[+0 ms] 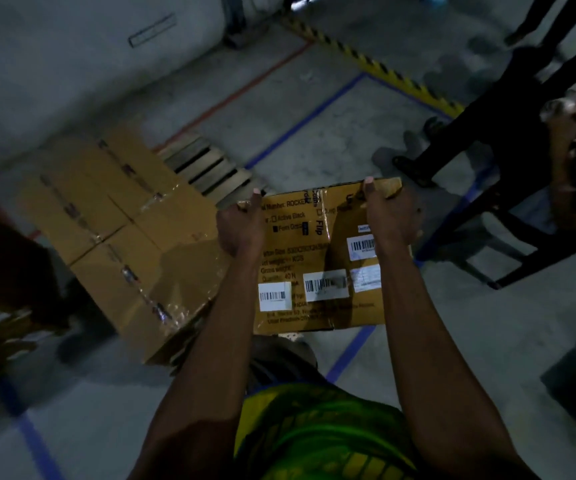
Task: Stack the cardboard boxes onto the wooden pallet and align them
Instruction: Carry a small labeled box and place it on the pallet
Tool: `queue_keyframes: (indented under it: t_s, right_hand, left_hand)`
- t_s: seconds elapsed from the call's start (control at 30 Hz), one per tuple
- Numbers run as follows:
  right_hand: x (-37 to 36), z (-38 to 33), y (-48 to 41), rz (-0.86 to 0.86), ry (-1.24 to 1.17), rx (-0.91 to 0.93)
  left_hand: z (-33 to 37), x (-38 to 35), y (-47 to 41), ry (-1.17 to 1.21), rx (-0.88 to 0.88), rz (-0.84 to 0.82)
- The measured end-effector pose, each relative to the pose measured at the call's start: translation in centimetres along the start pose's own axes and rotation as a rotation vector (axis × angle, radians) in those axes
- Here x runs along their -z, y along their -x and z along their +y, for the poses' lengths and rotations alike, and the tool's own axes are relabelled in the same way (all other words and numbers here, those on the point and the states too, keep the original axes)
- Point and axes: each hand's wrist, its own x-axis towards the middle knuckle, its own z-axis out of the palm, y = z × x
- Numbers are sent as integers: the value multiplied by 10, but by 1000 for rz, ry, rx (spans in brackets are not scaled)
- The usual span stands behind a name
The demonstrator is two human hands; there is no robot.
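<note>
I am standing on a dim grey concrete floor (331,140). A blue floor line (307,119) is crossing it. Beyond that line, a red line (245,88), a yellow-and-black hazard strip (366,60) and a pale wall (72,46) are showing; right of it, a black metal frame (487,140) is standing.

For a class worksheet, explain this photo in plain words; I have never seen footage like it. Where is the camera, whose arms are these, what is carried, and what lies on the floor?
No machine here: one wide-angle camera sits on a person's head and looks down, so both arms are the wearer's own. The left hand and right hand grip the far edge of a brown cardboard box with white barcode labels, carried in front of the body. On the grey concrete floor to the left lies a slatted wooden pallet, mostly covered by taped brown cardboard boxes set side by side. Blue tape lines mark the floor. Another person's dark-trousered legs stand at the right.
</note>
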Motion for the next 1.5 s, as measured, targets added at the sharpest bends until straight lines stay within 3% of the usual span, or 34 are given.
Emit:
queue_keyframes:
  t_s: [0.17,0.37,0.77,1.0,1.3,1.5]
  right_hand:
    - [-33,-50,-88,-45,-78,-26]
    - [-96,-61,-164,-136,-60,-150]
    - [-232,-198,-269,-472,190,222]
    - [-306,-265,-276,-519,149,317]
    - [-396,-308,-273,-469,78,214]
    - [-476,-342,-305,-586,43,176]
  left_hand:
    - [62,-61,-66,16,7,5]
    - [92,-93,-118,43,85,55]
    - [123,-139,-234,195,385,377]
    - [149,-136,-298,267,408,490]
    - [149,-127,-405,424,410,543]
    - [158,-135,-489,432,457,565]
